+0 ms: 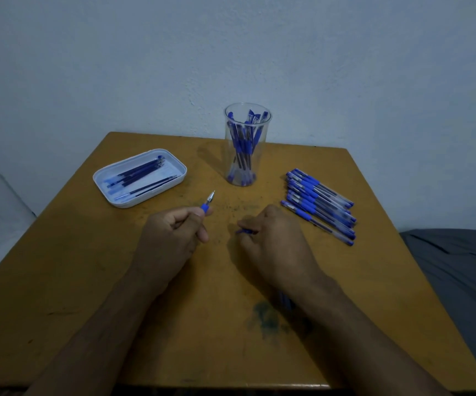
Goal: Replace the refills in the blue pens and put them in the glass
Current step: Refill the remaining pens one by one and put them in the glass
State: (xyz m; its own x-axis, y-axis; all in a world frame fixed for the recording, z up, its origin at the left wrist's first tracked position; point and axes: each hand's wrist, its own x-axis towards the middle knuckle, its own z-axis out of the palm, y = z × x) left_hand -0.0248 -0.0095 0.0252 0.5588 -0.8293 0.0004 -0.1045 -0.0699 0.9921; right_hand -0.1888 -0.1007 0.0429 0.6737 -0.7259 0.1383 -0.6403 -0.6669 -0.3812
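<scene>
Two hands (174, 232) mid-table, glass (247, 144) near far edge.

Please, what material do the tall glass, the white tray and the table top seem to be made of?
Glass: clear glass or plastic; the pens inside show through, so which one is uncertain.
Tray: white, smooth, probably plastic, with rounded moulded corners.
Table: probably wood or laminate, with a matt ochre, stained surface.

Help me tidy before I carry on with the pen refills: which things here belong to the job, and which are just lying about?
Belongs to the job:
glass holding pens
row of blue pens
white tray of refills
pen front end in the left hand
blue piece in the right hand

Just there:
grey cloth beside the table
</scene>
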